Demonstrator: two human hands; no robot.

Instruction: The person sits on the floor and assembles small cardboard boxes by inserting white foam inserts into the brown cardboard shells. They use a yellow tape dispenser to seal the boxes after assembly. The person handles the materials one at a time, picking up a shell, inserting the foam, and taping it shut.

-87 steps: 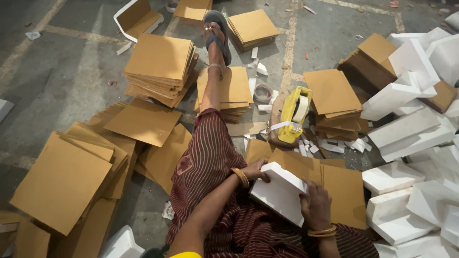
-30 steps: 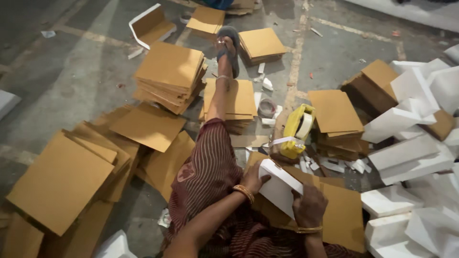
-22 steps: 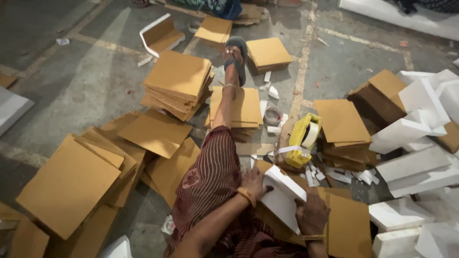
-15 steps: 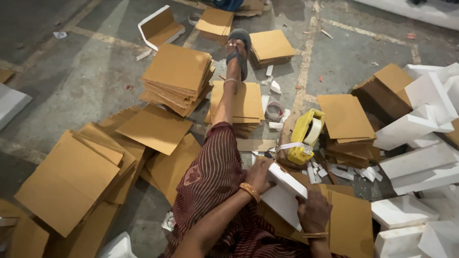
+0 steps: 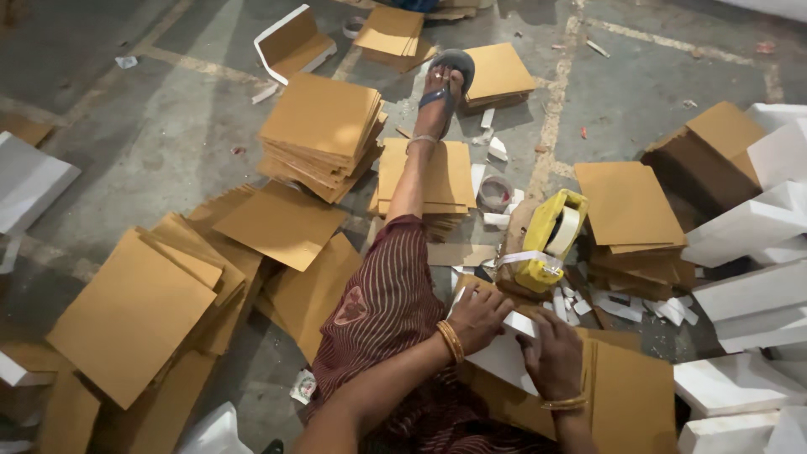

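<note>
I sit on the floor with one leg stretched out. Both hands hold a white folded box [image 5: 502, 360] low in front of me, over a brown cardboard sheet [image 5: 626, 397]. My left hand [image 5: 477, 317] presses on the box's top left edge. My right hand [image 5: 553, 355] grips its right side. A yellow tape dispenser [image 5: 548, 240] with white tape stands just beyond the box.
Stacks of brown cardboard squares [image 5: 324, 133] lie left, ahead and right [image 5: 629, 210]. Loose sheets [image 5: 133, 313] spread at the left. White finished boxes [image 5: 756, 294] pile up at the right. Paper scraps [image 5: 588, 304] litter the concrete floor near the dispenser.
The white box has come down from a tilted, raised hold to lie lower and flatter under both hands. The camera has tipped and shifted a little.
</note>
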